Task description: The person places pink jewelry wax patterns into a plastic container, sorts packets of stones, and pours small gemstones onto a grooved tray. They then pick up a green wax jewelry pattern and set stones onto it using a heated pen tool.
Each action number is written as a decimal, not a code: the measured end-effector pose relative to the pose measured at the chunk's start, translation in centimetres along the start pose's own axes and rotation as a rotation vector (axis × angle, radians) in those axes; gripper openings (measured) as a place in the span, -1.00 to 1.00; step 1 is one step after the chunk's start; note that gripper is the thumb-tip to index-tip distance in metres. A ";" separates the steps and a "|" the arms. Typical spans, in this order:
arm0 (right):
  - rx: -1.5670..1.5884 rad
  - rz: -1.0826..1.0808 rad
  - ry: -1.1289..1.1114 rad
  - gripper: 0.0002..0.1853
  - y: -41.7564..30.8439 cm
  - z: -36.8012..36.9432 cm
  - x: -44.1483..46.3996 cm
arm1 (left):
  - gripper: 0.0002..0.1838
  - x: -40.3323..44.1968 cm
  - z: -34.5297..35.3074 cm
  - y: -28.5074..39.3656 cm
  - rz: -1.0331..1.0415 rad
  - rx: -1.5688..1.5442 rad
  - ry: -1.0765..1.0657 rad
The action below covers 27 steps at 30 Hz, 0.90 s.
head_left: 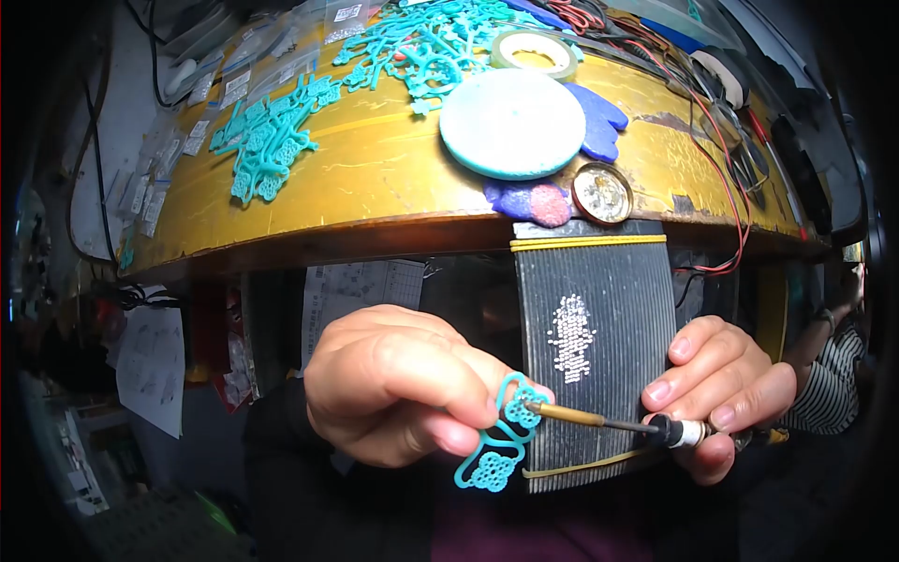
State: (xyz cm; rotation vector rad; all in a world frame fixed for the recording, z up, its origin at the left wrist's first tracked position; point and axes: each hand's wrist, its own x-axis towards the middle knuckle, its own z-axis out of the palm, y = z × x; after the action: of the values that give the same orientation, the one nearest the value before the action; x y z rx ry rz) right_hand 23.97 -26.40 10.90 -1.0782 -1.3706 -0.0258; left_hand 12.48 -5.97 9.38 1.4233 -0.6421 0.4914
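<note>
My left hand pinches a teal openwork wax piece with flower-like clusters of small holes, between thumb and forefinger. In my right hand, the fingers close around a wax pen, a thin rod with a brass-coloured sleeve and a black and white collar. Its tip meets the upper flower cluster of the piece. Behind both hands, a black ribbed board slopes down from the table edge, with yellow rubber bands around its ends. Many tiny pale stones lie in its grooves.
On the yellow table are teal wax pieces, a round pale disc, blue putty, a small round tin and a tape roll. Red and black wires hang at right. Another person's striped sleeve shows beyond.
</note>
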 end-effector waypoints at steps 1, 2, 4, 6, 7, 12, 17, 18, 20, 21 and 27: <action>-0.001 0.000 0.001 -0.75 0.0 0.0 0.0 | -0.77 0.0 0.0 0.0 -0.001 -0.002 -0.002; -0.003 0.000 0.000 -0.76 0.0 0.0 0.0 | -0.77 0.0 0.0 0.0 -0.002 -0.004 -0.004; -0.004 0.001 -0.001 -0.76 0.0 0.0 0.0 | -0.77 0.0 0.0 0.0 -0.004 -0.007 -0.003; -0.003 0.004 0.002 -0.76 0.0 0.0 0.1 | -0.77 0.0 0.0 0.0 -0.008 -0.010 0.004; -0.003 0.005 0.005 -0.76 0.0 0.1 0.1 | -0.77 0.0 0.0 0.0 -0.007 -0.011 0.003; -0.010 0.013 0.008 -0.76 -0.1 0.1 0.1 | -0.83 -0.3 0.4 -0.2 -0.012 -0.039 0.086; -0.015 0.025 -0.014 -0.77 -0.3 0.0 0.2 | -0.78 0.0 0.1 -0.1 0.011 -0.013 0.009; -0.017 0.027 -0.016 -0.77 -0.3 0.0 0.2 | -0.78 0.1 0.1 -0.1 0.011 -0.011 0.011; -0.018 0.024 -0.019 -0.78 -0.3 -0.1 0.2 | -0.78 0.1 0.1 -0.1 0.017 -0.008 0.006; -0.018 0.023 -0.021 -0.78 -0.3 -0.1 0.2 | -0.78 0.1 0.1 -0.2 0.021 -0.006 0.003; -0.019 0.008 -0.039 -0.78 -0.2 -0.2 0.3 | -0.78 0.0 0.4 -0.2 0.022 -0.007 0.043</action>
State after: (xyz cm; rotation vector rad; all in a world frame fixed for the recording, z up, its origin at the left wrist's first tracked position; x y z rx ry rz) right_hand 24.04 -26.46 11.24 -1.1048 -1.4033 -0.0124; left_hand 12.60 -6.40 9.26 1.3966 -0.6247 0.5346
